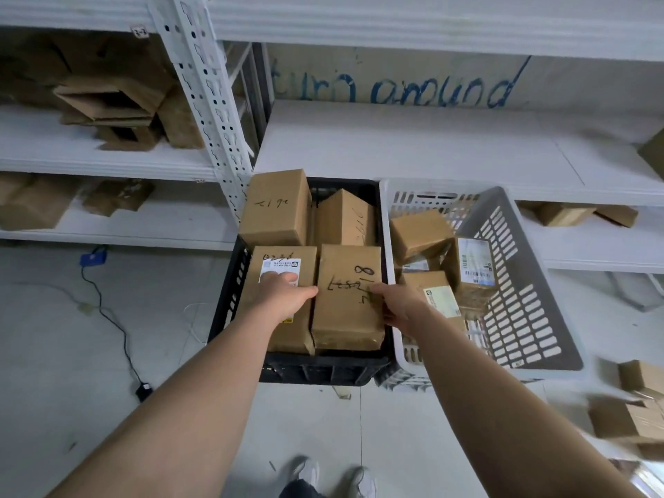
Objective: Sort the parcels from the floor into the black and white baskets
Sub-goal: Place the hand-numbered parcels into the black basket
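Observation:
A black basket point(230, 300) stands on the floor, packed with several brown cardboard parcels. Its front right parcel point(346, 318), marked with black handwriting, sits between my two hands. My left hand point(287, 294) presses its left side and also rests on the labelled parcel point(276, 257) beside it. My right hand point(399, 303) grips its right side. Beside it to the right, a white basket point(524, 292) holds several smaller parcels point(420, 233), some with printed labels.
White metal shelving point(413, 145) runs behind the baskets, with flattened cartons point(118, 109) on the left shelves. More parcels point(636, 415) lie on the floor at the right. A black cable point(107, 318) and a blue device point(94, 257) lie on the floor at left. My shoes point(334, 478) show below.

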A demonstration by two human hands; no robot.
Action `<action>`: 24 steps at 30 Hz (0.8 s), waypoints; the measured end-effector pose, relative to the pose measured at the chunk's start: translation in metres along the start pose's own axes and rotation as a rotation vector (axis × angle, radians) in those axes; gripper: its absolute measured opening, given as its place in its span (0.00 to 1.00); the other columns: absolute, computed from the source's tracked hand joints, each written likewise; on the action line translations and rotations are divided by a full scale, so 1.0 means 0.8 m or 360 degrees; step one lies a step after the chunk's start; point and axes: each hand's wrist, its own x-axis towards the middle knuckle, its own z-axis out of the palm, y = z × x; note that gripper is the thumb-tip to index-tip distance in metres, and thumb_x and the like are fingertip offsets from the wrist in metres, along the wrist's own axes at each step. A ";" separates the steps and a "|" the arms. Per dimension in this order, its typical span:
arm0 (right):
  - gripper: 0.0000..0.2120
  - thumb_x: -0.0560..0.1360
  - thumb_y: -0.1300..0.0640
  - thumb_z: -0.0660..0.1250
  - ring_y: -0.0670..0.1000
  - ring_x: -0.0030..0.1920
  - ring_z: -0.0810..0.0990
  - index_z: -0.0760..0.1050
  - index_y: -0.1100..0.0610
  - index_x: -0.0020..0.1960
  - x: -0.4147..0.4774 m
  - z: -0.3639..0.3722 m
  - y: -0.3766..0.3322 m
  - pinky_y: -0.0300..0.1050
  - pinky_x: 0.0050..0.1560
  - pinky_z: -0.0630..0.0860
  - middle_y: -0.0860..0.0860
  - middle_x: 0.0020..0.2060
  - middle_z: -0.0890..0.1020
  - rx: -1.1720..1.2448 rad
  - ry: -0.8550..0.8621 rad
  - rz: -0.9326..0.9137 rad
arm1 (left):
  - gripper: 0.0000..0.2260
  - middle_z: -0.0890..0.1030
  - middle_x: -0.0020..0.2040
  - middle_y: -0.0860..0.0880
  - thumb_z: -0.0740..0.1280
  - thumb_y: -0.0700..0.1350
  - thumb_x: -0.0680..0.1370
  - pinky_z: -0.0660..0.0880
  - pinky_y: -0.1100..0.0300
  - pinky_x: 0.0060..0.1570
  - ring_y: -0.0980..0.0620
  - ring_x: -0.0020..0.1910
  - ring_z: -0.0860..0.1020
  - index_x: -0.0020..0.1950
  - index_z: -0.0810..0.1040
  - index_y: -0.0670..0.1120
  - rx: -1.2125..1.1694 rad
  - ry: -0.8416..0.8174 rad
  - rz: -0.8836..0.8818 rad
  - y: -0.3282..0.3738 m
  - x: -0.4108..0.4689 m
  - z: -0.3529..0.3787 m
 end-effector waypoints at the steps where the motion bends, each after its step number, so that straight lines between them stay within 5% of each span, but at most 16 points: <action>1: 0.12 0.74 0.56 0.72 0.58 0.51 0.83 0.77 0.62 0.53 0.000 0.001 0.003 0.56 0.56 0.80 0.57 0.47 0.83 -0.0028 0.0016 0.0004 | 0.26 0.66 0.70 0.48 0.67 0.58 0.75 0.70 0.59 0.51 0.47 0.64 0.70 0.71 0.71 0.50 0.0090 0.0021 0.0030 0.000 -0.001 -0.001; 6: 0.09 0.74 0.60 0.72 0.56 0.50 0.82 0.79 0.63 0.52 -0.014 -0.005 0.007 0.52 0.59 0.79 0.58 0.48 0.84 -0.0003 0.0042 -0.0009 | 0.14 0.69 0.64 0.46 0.64 0.55 0.76 0.72 0.58 0.51 0.45 0.60 0.72 0.55 0.78 0.49 0.0227 0.0001 0.0094 0.007 -0.002 -0.001; 9: 0.09 0.75 0.60 0.68 0.54 0.47 0.80 0.80 0.60 0.54 -0.027 -0.014 0.005 0.49 0.52 0.80 0.57 0.47 0.83 0.0021 0.0037 -0.0085 | 0.11 0.74 0.57 0.47 0.63 0.51 0.76 0.74 0.55 0.53 0.44 0.59 0.73 0.35 0.67 0.53 0.0118 -0.0016 0.0139 0.018 -0.009 -0.002; 12: 0.10 0.76 0.58 0.67 0.52 0.42 0.77 0.81 0.56 0.56 -0.046 -0.026 0.005 0.43 0.40 0.74 0.53 0.43 0.81 0.0048 0.0151 -0.0178 | 0.08 0.76 0.53 0.48 0.63 0.51 0.78 0.71 0.52 0.57 0.43 0.60 0.73 0.41 0.75 0.50 0.0036 -0.0064 0.0232 0.037 -0.018 0.003; 16: 0.06 0.78 0.60 0.65 0.54 0.45 0.76 0.82 0.56 0.49 -0.080 -0.051 0.005 0.48 0.46 0.73 0.56 0.44 0.81 0.0153 0.0221 -0.0305 | 0.16 0.69 0.33 0.49 0.61 0.47 0.78 0.66 0.58 0.40 0.47 0.37 0.71 0.30 0.65 0.49 0.0000 -0.0124 0.0444 0.071 -0.034 0.018; 19: 0.06 0.79 0.60 0.64 0.53 0.48 0.77 0.79 0.55 0.53 -0.105 -0.084 0.009 0.48 0.51 0.74 0.55 0.50 0.81 0.0263 0.0306 -0.0351 | 0.14 0.74 0.34 0.48 0.60 0.46 0.80 0.67 0.58 0.36 0.49 0.34 0.72 0.34 0.71 0.47 -0.0044 -0.0187 0.0554 0.106 -0.056 0.038; 24: 0.06 0.78 0.62 0.65 0.52 0.43 0.79 0.81 0.56 0.51 -0.142 -0.164 0.034 0.45 0.45 0.76 0.55 0.45 0.83 0.0467 0.0453 -0.0392 | 0.12 0.77 0.36 0.47 0.60 0.47 0.80 0.69 0.57 0.40 0.47 0.39 0.75 0.39 0.76 0.47 -0.0037 -0.0340 0.0777 0.172 -0.102 0.099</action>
